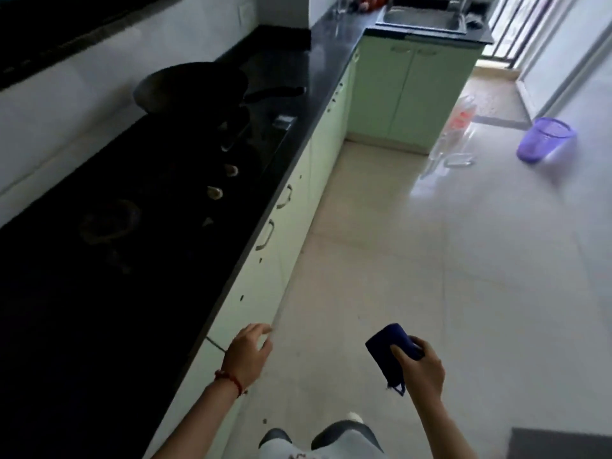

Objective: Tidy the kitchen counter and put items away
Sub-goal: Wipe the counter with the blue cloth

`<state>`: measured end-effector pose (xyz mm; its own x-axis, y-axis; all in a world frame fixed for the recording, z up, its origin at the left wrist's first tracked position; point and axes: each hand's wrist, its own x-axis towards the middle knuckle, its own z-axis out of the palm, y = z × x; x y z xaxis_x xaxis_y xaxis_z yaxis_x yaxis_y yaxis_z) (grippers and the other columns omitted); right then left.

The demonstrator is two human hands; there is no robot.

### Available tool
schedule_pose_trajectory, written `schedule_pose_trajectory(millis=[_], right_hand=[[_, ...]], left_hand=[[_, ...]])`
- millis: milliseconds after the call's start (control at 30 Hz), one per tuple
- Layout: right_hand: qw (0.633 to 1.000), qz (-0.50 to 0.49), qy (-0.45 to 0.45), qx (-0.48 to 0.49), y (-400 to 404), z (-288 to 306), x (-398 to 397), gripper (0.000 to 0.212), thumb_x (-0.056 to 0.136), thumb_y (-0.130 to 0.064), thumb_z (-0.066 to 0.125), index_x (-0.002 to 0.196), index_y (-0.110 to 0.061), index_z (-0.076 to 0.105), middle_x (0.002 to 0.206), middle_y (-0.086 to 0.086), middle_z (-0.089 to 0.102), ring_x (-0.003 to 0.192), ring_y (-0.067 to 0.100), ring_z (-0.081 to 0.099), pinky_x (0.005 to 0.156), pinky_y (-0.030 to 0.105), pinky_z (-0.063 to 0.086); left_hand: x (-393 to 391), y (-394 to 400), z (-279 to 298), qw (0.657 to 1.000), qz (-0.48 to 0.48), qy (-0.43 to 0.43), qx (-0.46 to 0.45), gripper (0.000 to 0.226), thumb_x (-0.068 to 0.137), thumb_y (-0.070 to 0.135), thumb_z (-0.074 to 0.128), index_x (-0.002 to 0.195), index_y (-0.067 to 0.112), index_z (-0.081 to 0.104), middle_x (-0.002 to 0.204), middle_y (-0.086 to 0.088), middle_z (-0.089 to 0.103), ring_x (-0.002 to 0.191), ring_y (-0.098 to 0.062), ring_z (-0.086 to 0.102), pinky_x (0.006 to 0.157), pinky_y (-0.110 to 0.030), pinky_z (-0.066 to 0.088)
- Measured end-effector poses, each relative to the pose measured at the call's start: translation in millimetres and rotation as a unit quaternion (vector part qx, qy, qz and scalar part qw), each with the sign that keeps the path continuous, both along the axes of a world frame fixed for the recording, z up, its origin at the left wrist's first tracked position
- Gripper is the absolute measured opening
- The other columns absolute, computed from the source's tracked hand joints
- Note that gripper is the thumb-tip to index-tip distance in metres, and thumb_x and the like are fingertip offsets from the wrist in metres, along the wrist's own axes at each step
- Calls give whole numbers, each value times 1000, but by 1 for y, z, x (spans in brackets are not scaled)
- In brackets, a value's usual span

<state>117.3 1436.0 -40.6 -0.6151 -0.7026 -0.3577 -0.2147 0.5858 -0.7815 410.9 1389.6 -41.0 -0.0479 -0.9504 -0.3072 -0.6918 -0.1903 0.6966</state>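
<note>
My right hand (pixel 419 366) grips a folded dark blue cloth (pixel 385 346) above the floor, with a loose thread or loop hanging below it. My left hand (pixel 248 351) hangs free with relaxed fingers, close to the pale green cabinet front (pixel 265 283) under the black counter (pixel 139 293). It holds nothing. A black wok (pixel 192 86) with a long handle stands on the dark hob further along the counter. Small pale items (pixel 215 193) lie on the hob near its knobs.
A steel sink (pixel 424 18) sits in the far counter, with red items at the back corner. On the tiled floor stand clear plastic bottles (pixel 453 140) and a purple basket (pixel 543 139). A dark mat (pixel 559 442) lies at bottom right.
</note>
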Motion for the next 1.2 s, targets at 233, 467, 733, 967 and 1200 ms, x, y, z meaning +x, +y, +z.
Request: schedule_pose_trajectory(millis=[233,467,733,967,1200], right_hand=[[996,-65,-9,56,3,-21,-121,36,76,-15,71,109,-8,59,105,17,65,83,24,54,72,32,45],[995,-75,-22,67,-62,-27,-184,37,76,-15,71,110,-8,58,107,16,64,83,23,53,70,30,43],[998,-40,-14,41,-225,-22,-240,36,76,-14,71,109,-9,59,91,4,57,82,22,54,57,25,39],[998,-54,-10,44,-334,-14,-302,38,76,-12,71,111,-7,58,105,15,63,84,22,54,69,28,42],[993,-92,-23,71,-422,-23,-371,38,76,-11,71,111,-6,58,102,16,63,83,26,54,69,30,42]], left_hand=[[-123,-48,-21,985,36,82,150,9,85,12,57,82,20,59,88,-9,64,90,-24,60,78,-26,43],[-164,-105,-46,967,105,88,214,12,84,11,57,92,7,65,83,-9,64,82,-24,58,74,-28,41],[-203,-238,-69,956,172,93,219,12,82,16,59,72,11,63,78,-14,64,77,-26,58,68,-31,39],[-299,-397,-51,967,99,93,217,19,80,28,57,62,20,58,83,-15,65,87,-29,62,72,-31,41],[-397,-545,-22,979,36,124,157,22,88,13,52,104,2,62,90,-8,63,86,-18,56,74,-26,39]])
